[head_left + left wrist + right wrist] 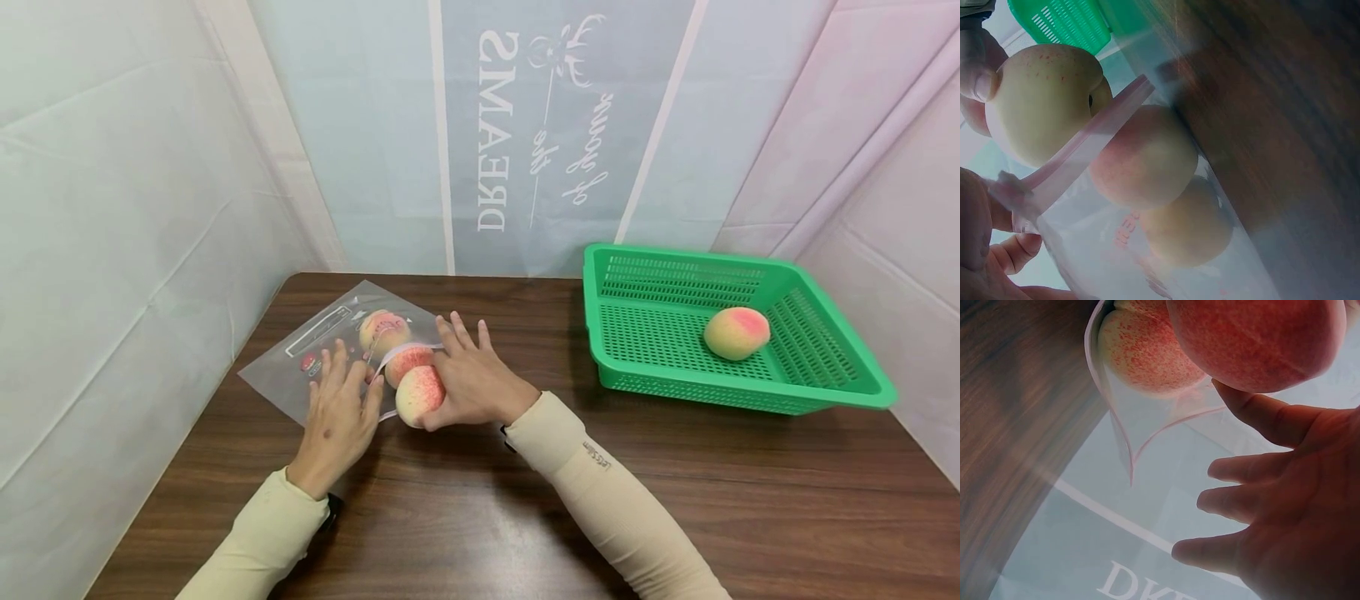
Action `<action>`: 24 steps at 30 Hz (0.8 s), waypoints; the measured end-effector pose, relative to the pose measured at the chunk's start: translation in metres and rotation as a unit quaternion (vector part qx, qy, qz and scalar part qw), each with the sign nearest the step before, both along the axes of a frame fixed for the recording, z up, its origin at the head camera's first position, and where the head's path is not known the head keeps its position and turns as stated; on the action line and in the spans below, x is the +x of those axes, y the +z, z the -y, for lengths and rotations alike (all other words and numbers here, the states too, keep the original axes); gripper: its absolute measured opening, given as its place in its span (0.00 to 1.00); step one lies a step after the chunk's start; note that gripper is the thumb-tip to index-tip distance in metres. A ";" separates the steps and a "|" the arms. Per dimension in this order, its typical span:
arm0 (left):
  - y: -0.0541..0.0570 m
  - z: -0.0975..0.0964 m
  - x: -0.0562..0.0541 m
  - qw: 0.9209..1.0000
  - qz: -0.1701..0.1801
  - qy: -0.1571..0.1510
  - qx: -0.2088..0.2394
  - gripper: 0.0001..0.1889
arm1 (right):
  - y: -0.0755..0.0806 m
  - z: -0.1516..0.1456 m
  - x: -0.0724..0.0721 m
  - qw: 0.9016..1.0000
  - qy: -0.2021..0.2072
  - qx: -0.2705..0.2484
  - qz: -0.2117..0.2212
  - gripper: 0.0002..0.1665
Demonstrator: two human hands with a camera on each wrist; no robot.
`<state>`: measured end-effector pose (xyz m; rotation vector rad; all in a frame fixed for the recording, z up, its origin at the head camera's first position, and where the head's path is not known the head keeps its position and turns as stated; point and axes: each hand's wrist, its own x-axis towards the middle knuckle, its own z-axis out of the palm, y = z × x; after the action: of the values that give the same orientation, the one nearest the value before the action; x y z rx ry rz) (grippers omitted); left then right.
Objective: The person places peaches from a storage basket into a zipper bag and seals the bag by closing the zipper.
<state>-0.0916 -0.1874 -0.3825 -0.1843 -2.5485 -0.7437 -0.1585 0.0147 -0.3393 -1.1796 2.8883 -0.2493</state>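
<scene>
A clear zip bag (281,379) with printed marks lies on the table, its mouth toward the right hand. Inside it is one peach (383,330), and a second peach (409,364) sits just within the mouth. My left hand (339,417) pinches the bag's pink-tinted rim (1085,150) at one side, holding the mouth apart. At that mouth, my right hand (476,382) grips a red-and-cream peach (417,397) between thumb and index finger. Its other fingers are spread out straight in the right wrist view.
A green perforated basket (615,379) stands at the back right of the brown wooden table (465,508), with one peach (737,333) in it. Printed cloth (495,242) hangs behind the table's far edge, and pale cloth walls (135,208) close off both sides.
</scene>
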 end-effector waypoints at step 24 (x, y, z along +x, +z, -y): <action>-0.002 -0.001 -0.001 1.000 0.011 -0.020 -0.005 0.08 | -0.013 0.012 -0.007 0.998 -0.040 -0.052 -0.016 0.46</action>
<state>-0.0923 -0.1861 -0.3847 -0.2319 -2.5773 -0.7527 -0.1655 0.0029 -0.3526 -1.0925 2.9885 -0.3904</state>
